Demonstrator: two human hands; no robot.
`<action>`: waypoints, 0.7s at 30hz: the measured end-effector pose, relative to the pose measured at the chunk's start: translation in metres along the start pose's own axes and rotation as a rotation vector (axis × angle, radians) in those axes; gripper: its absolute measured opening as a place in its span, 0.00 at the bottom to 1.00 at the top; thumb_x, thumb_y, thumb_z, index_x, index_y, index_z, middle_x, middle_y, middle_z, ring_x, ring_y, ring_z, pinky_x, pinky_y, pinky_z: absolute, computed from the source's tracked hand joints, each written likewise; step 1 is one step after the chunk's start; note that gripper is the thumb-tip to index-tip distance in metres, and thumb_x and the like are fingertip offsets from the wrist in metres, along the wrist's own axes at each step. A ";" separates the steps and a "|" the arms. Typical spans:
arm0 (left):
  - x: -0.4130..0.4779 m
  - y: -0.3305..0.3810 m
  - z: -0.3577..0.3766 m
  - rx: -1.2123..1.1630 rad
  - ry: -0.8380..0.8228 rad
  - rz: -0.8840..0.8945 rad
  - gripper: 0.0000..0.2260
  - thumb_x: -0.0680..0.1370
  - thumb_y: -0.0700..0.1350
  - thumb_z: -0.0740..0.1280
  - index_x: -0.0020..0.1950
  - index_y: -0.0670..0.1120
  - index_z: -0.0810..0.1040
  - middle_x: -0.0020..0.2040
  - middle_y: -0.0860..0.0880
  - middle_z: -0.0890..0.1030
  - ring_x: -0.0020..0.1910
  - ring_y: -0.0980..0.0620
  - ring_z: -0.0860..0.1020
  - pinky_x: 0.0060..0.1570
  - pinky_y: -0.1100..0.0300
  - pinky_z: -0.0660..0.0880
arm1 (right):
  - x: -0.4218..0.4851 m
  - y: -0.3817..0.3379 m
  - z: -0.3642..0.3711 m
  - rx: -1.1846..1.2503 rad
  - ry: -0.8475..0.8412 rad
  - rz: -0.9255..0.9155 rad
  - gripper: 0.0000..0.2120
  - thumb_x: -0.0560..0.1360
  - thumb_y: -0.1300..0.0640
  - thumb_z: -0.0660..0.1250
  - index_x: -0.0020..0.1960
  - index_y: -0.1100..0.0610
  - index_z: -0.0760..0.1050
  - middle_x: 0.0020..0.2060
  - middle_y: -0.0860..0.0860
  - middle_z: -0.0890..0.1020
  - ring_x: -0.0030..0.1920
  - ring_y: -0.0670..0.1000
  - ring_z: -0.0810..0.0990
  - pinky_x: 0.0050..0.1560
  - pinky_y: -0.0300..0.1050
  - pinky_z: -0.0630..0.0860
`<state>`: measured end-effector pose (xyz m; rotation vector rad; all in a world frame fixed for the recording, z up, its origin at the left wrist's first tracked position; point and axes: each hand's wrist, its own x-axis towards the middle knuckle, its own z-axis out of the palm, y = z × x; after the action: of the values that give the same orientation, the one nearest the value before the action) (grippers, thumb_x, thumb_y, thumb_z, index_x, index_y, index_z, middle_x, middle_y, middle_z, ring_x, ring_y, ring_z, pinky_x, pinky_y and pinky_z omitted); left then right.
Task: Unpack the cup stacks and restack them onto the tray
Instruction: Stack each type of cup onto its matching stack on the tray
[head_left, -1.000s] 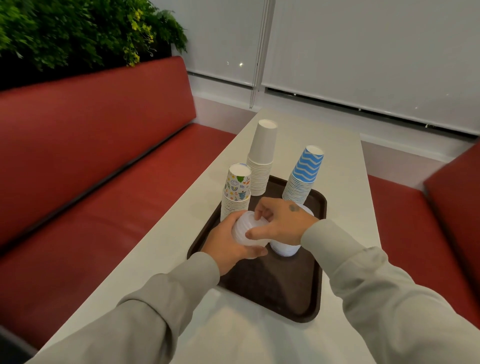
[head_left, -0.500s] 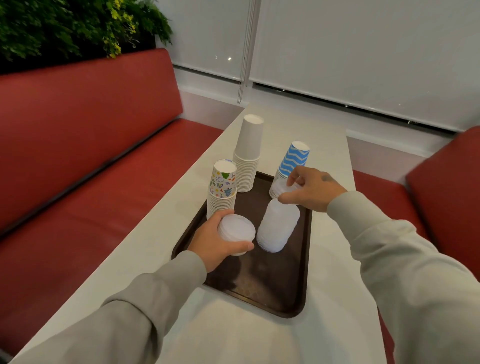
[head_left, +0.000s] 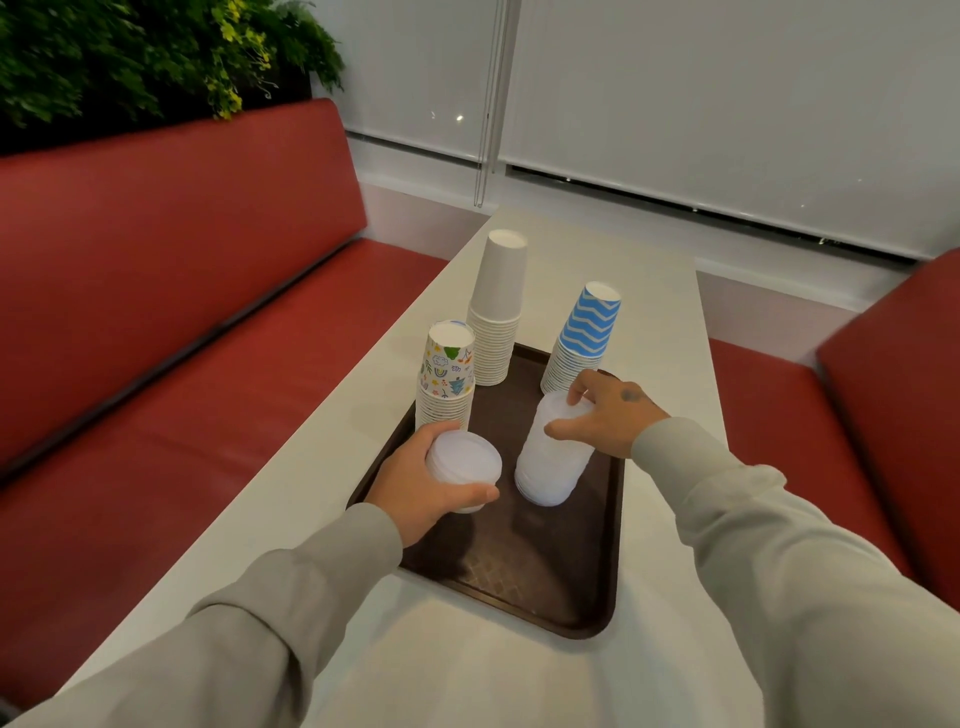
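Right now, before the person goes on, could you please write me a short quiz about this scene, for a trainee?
1. True or false: the left grip holds nothing.
2. How many grips touch cups? A none, B one, C two.
3. Fill the gap: the translucent cup stack under the right grip stands on the brown ___.

Key: 1 false, it holds a small translucent stack. 2 C. 3 tray.
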<state>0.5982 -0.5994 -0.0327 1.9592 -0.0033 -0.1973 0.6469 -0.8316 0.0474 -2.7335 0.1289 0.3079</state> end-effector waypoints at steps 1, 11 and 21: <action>0.000 0.000 0.000 0.001 0.000 -0.002 0.38 0.66 0.52 0.82 0.71 0.57 0.67 0.70 0.54 0.70 0.69 0.49 0.68 0.69 0.46 0.72 | 0.000 -0.002 0.000 -0.012 -0.001 -0.004 0.24 0.71 0.39 0.72 0.59 0.49 0.68 0.59 0.51 0.73 0.52 0.53 0.73 0.45 0.43 0.70; -0.005 0.014 -0.002 -0.011 -0.006 0.022 0.38 0.68 0.52 0.81 0.73 0.56 0.66 0.69 0.55 0.69 0.68 0.51 0.68 0.70 0.48 0.71 | -0.019 -0.031 -0.010 0.125 0.281 -0.252 0.19 0.73 0.42 0.72 0.56 0.51 0.73 0.52 0.48 0.77 0.53 0.50 0.75 0.49 0.44 0.74; -0.014 0.038 -0.008 -0.126 -0.026 0.117 0.34 0.66 0.45 0.82 0.68 0.57 0.71 0.67 0.55 0.74 0.66 0.51 0.71 0.66 0.54 0.73 | -0.041 -0.075 0.007 -0.014 -0.146 -0.332 0.23 0.67 0.36 0.74 0.55 0.46 0.74 0.56 0.46 0.77 0.53 0.50 0.77 0.51 0.43 0.75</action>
<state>0.5886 -0.6061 0.0073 1.8246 -0.1197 -0.1429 0.6153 -0.7577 0.0784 -2.6751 -0.3635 0.4107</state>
